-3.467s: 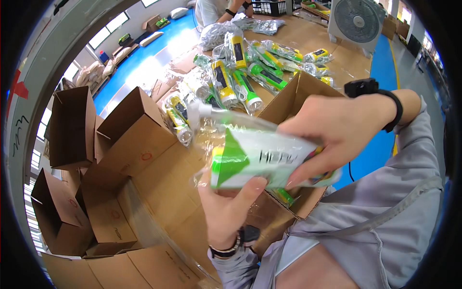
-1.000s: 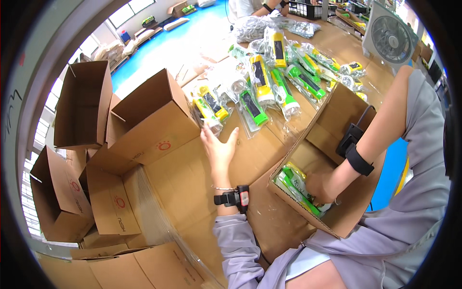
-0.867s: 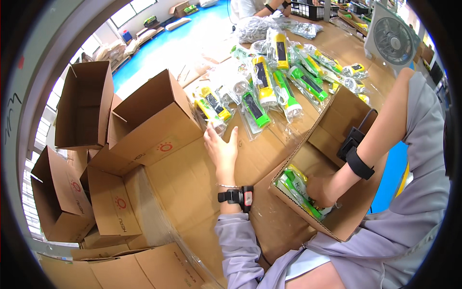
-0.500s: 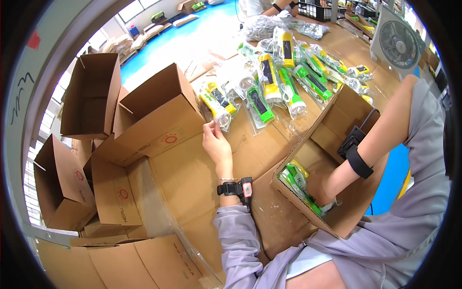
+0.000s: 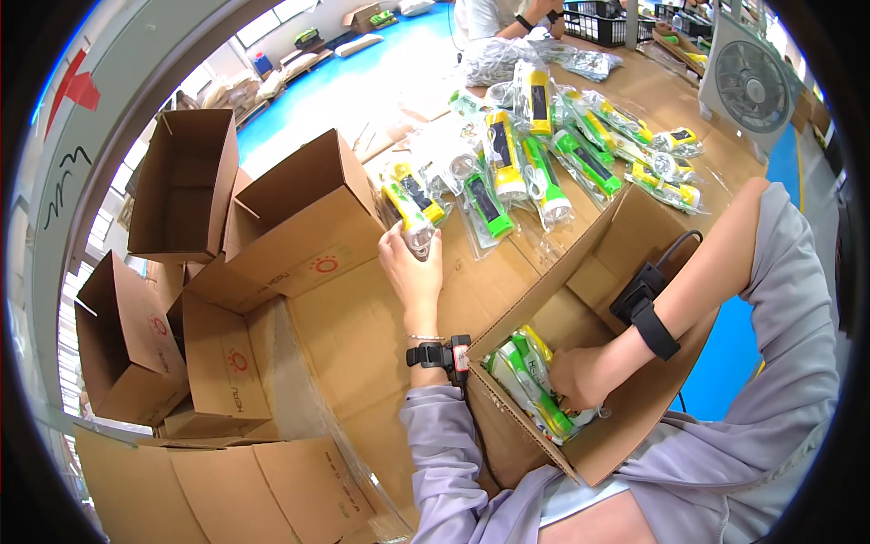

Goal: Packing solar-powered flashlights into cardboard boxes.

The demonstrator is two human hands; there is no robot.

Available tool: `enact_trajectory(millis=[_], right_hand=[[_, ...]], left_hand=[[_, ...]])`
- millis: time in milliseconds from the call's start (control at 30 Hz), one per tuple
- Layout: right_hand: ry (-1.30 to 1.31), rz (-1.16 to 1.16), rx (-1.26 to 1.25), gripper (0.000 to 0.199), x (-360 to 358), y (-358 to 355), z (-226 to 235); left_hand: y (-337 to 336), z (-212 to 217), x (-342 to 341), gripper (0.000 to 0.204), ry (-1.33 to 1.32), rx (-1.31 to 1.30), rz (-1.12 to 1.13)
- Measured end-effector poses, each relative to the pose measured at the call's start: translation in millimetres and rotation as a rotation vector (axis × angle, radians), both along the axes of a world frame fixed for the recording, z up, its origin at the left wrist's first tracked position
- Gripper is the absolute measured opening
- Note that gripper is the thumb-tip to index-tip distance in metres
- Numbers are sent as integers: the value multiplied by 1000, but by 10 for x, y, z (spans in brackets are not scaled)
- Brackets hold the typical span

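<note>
My left hand [image 5: 412, 272] has its thumb and fingers closed round the clear lamp end of a yellow flashlight [image 5: 405, 203] in a plastic bag. A second yellow flashlight lies just beyond it. Inside an open cardboard box [image 5: 625, 245] at my right, my right hand [image 5: 580, 376] reaches down with curled fingers. They close on the edge of a bagged green flashlight [image 5: 536, 385]; the fingertips are partly hidden. Several bagged flashlights lie side by side along the box's left wall, green and white with some yellow.
A heap of bagged yellow and green flashlights [image 5: 503, 154] covers the far side of the cardboard-topped table [image 5: 353, 335]. Open boxes [image 5: 294, 204] stand at the left. A grey fan [image 5: 750, 82] is at the far right. Another person's arm [image 5: 507, 18] shows at the back.
My left thumb and fingers have come round the yellow flashlight's lamp end. The box at my right appears lower and further left, with my right hand still inside it.
</note>
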State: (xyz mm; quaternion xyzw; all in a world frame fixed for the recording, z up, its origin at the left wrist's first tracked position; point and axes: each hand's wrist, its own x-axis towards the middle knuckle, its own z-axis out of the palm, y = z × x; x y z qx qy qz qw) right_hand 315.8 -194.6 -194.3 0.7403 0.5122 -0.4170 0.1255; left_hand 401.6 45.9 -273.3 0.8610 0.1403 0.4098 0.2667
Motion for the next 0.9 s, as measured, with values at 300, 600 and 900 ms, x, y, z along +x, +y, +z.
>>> enact_trajectory(millis=[300,600,900], right_hand=[[91,117,44,46,60,-2,-97],[229,255,93,46,356,-97,187],[-327,400,1616,58,1061,325,1874]], left_hand=[[107,-116,57,20,-88,-96,-124],[197,251,-109,24,-496,-744,-332],[317,1089,-986,46,-763,-1011,-886]])
